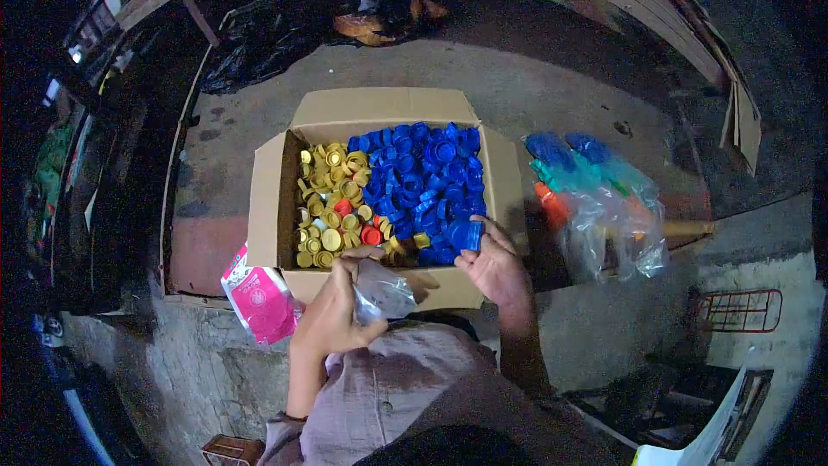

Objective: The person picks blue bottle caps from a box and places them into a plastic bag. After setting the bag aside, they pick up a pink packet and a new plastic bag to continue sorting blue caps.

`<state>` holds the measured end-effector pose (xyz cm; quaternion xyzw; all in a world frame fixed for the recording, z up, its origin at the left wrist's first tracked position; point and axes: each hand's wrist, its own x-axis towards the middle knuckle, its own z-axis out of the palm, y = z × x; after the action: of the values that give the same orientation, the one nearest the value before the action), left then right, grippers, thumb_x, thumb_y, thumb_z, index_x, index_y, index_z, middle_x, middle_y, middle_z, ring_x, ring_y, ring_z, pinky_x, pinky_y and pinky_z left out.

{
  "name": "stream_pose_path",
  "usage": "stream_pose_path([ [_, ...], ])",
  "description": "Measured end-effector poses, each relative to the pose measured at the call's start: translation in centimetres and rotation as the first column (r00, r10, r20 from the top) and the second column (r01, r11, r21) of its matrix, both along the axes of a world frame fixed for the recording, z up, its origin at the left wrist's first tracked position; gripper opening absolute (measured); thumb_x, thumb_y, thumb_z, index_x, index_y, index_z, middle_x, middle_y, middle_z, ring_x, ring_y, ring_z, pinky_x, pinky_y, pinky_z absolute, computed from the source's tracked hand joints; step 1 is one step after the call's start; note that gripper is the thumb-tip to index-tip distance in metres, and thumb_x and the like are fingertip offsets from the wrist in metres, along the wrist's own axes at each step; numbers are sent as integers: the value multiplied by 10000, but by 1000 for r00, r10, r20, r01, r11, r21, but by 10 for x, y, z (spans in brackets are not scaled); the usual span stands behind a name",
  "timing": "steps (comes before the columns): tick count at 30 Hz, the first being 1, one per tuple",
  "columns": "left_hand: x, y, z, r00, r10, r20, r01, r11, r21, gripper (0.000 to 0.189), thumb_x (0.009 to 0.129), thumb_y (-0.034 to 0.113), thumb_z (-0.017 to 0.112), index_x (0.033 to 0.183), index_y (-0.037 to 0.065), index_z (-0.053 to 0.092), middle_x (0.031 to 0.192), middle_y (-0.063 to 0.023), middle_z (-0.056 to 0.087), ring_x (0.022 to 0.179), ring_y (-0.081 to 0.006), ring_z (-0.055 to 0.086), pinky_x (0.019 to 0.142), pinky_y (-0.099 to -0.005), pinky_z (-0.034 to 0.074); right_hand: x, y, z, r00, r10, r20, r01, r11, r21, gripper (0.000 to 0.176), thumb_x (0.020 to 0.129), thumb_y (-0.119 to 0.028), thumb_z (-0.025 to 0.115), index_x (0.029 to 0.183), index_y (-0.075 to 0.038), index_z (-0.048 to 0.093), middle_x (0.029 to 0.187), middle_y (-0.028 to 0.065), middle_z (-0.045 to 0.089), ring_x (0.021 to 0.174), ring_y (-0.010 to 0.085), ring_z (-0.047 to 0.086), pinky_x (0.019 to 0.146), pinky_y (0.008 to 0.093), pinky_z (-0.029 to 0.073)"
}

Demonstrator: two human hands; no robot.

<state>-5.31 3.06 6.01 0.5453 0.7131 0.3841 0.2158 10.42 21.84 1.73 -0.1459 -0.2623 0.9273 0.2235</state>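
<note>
An open cardboard box (278,198) is in front of me. Yellow caps (332,160) with a few red and white ones fill its left side, and blue caps (418,173) fill the right. My left hand (332,315), at the near edge of the box, is closed on a clear plastic bag (384,292). Over the box's near right corner, my right hand (498,266) pinches a large blue cap (467,236) between thumb and fingers. Two red caps (343,208) show among the yellow ones.
Clear bags of blue, green and orange caps (595,190) lie right of the box. A pink packet (259,300) sits at its near left corner. Black plastic bags (254,47) are at the back. A red wire rack (739,311) stands at the far right.
</note>
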Motion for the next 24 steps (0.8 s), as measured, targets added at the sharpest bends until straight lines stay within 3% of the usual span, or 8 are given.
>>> stream_pose_path([
  [2, 2, -2, -2, 1000, -8, 9, 9, 998, -59, 672, 555, 133, 688, 1028, -47, 245, 1036, -234, 430, 946, -381, 471, 820, -372, 385, -1, -13, 12, 989, -39, 141, 36, 999, 25, 275, 861, -78, 417, 1133, -44, 434, 934, 62, 479, 759, 149, 449, 730, 299, 378],
  [7, 2, 1, -5, 999, -39, 28, 40, 999, -19, 665, 561, 137, 691, 1011, -39, 234, 982, -249, 419, 920, -384, 470, 801, -368, 391, -1, -27, 23, 993, -8, 121, -4, 995, 95, 275, 837, -51, 451, 1111, -41, 454, 951, 65, 495, 770, 144, 452, 737, 295, 382],
  [10, 0, 5, -3, 997, -30, 72, 39, 990, -132, 643, 560, 114, 686, 996, -29, 235, 1021, -241, 424, 931, -366, 478, 812, -362, 391, -6, -34, 32, 982, -45, 183, 17, 988, 152, 272, 818, -52, 494, 1088, -31, 480, 913, 72, 528, 748, 143, 483, 711, 282, 403],
  [12, -2, 13, -6, 992, -117, 56, 109, 986, 125, 621, 565, 84, 673, 993, -19, 235, 1080, -230, 420, 968, -339, 482, 840, -363, 382, -11, -39, 40, 974, -71, 213, 31, 983, 183, 274, 807, -64, 527, 1076, -23, 497, 864, 72, 553, 718, 142, 511, 687, 269, 423],
  [14, -1, 17, -4, 988, -128, 88, 114, 982, 153, 612, 567, 73, 665, 994, -16, 235, 1105, -225, 415, 995, -330, 473, 856, -365, 374, -14, -44, 48, 903, -63, 424, -156, 874, 460, 253, 802, -11, 505, 1052, 17, 486, 910, 98, 566, 707, 120, 518, 629, 236, 424],
  [16, 1, 20, -4, 984, -134, 120, 111, 977, 182, 604, 568, 62, 657, 995, -12, 235, 1130, -220, 410, 1021, -320, 465, 871, -366, 366, -17, -51, 52, 907, -45, 418, -186, 849, 494, 275, 769, -1, 567, 1032, 36, 497, 860, 94, 593, 704, 113, 554, 649, 220, 448],
  [18, 3, 20, -5, 975, -154, 161, 114, 966, 230, 603, 566, 60, 657, 990, -5, 234, 1140, -222, 401, 1048, -325, 452, 887, -376, 355, -21, -57, 53, 900, -98, 425, -215, 748, 628, 288, 746, 1, 608, 1017, 35, 515, 860, 100, 607, 768, 118, 573, 717, 230, 455],
  [24, 3, 11, -4, 982, -115, 152, 77, 970, 232, 566, 555, 79, 657, 906, 36, 215, 1100, -235, 401, 962, -266, 448, 844, -322, 353, -22, -64, 67, 905, -95, 415, -235, 702, 672, 288, 744, -119, 648, 986, 12, 562, 886, 88, 621, 824, 118, 580, 727, 233, 446],
])
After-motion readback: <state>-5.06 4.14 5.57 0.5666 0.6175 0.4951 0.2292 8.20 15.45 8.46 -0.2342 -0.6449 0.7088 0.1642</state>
